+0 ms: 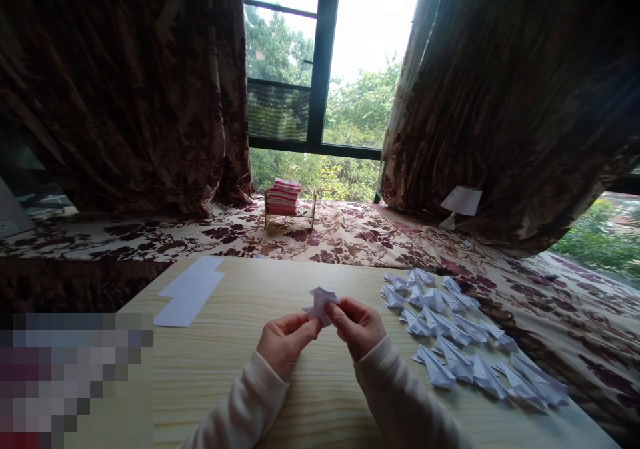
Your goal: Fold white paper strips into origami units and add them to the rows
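A small piece of folded white paper (320,302) is held up over the middle of the table, between my two hands. My left hand (286,344) pinches its lower left edge between thumb and finger. On the other side, my right hand (359,326) grips its right edge, the thumb lying on its face. The paper has creases and pointed corners; the fingers cover its lower part. Off to the right lie several folded white paper pieces (450,316) with pointed ends, laid out in rough rows. Flat white paper sheets (193,292) rest at the table's left, partly overlapping.
The pale wooden table (250,396) meets a ledge covered in floral cloth (350,232). A small rack (290,219) with folded pink-striped cloths (284,197) and a small white lamp (461,201) stand there. Patterned curtains (125,89) flank the window (324,62). The lower left corner is pixelated.
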`<act>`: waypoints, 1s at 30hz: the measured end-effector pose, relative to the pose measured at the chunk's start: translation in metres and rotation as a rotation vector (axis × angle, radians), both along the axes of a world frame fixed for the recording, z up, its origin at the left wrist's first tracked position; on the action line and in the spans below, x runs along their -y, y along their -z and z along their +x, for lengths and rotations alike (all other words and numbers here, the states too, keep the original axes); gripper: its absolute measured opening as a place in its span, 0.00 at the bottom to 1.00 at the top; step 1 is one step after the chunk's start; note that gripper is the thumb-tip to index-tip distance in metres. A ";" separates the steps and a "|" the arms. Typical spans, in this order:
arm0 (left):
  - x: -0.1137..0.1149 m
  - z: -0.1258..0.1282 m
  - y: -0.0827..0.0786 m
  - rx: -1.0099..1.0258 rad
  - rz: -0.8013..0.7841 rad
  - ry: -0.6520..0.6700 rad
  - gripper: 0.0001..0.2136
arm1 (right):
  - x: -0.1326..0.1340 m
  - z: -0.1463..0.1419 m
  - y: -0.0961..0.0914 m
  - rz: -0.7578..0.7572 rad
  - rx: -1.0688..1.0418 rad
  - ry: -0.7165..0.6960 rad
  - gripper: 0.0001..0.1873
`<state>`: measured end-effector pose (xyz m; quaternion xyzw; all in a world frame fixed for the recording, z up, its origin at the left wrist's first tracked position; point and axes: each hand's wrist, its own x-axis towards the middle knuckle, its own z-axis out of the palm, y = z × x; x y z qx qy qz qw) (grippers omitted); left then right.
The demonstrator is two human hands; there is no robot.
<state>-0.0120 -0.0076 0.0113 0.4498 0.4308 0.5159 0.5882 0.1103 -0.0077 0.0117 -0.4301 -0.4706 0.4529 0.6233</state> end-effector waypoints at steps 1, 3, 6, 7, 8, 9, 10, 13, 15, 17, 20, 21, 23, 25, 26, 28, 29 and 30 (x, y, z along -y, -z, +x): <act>0.001 0.000 -0.002 0.001 0.002 0.000 0.11 | 0.000 0.000 0.000 0.000 -0.005 -0.002 0.15; 0.001 0.000 -0.004 0.011 0.003 0.001 0.12 | 0.000 -0.001 0.000 -0.004 -0.017 -0.011 0.15; 0.002 0.000 -0.006 0.026 0.006 0.000 0.11 | -0.002 -0.002 0.003 -0.021 -0.030 -0.026 0.14; 0.002 0.000 -0.006 0.027 0.008 -0.003 0.11 | -0.003 -0.002 0.005 -0.022 -0.033 -0.020 0.14; 0.002 0.000 -0.006 0.029 0.010 -0.005 0.11 | -0.004 -0.002 0.006 -0.014 -0.034 -0.005 0.14; 0.002 -0.001 -0.006 0.033 0.012 -0.007 0.10 | -0.005 -0.002 0.008 0.004 -0.030 0.017 0.15; 0.002 -0.001 -0.006 0.034 0.011 0.002 0.10 | -0.006 -0.002 0.010 0.034 -0.018 0.044 0.15; 0.000 -0.003 -0.006 0.029 0.009 0.073 0.11 | -0.008 0.000 0.011 0.160 0.074 0.115 0.15; 0.000 -0.004 -0.006 0.023 0.013 0.103 0.11 | -0.008 0.004 0.009 0.226 0.158 0.167 0.13; 0.000 -0.004 -0.007 0.032 0.018 0.067 0.10 | -0.007 0.010 0.005 0.258 0.215 0.228 0.14; 0.002 -0.002 -0.008 0.052 0.018 -0.007 0.09 | -0.005 0.017 0.000 0.227 0.264 0.203 0.12; 0.003 -0.001 -0.009 0.057 0.018 -0.017 0.09 | -0.004 0.017 -0.002 0.202 0.277 0.161 0.12; 0.003 0.000 -0.009 0.066 0.020 -0.012 0.09 | -0.002 0.015 -0.003 0.135 0.255 0.079 0.14; 0.004 0.002 -0.008 0.080 0.025 -0.002 0.09 | 0.000 0.009 -0.003 0.051 0.153 0.042 0.14; 0.004 0.002 -0.007 0.084 0.027 0.001 0.09 | 0.000 0.006 -0.003 0.011 0.087 0.035 0.13; 0.004 0.003 -0.005 0.081 0.032 0.004 0.09 | 0.000 0.000 -0.002 -0.048 -0.019 0.031 0.13; 0.005 0.004 -0.004 0.078 0.035 0.006 0.09 | 0.001 -0.002 -0.002 -0.060 -0.055 0.030 0.13; 0.005 0.004 -0.004 0.077 0.041 0.007 0.09 | 0.001 -0.003 -0.002 -0.066 -0.079 0.028 0.13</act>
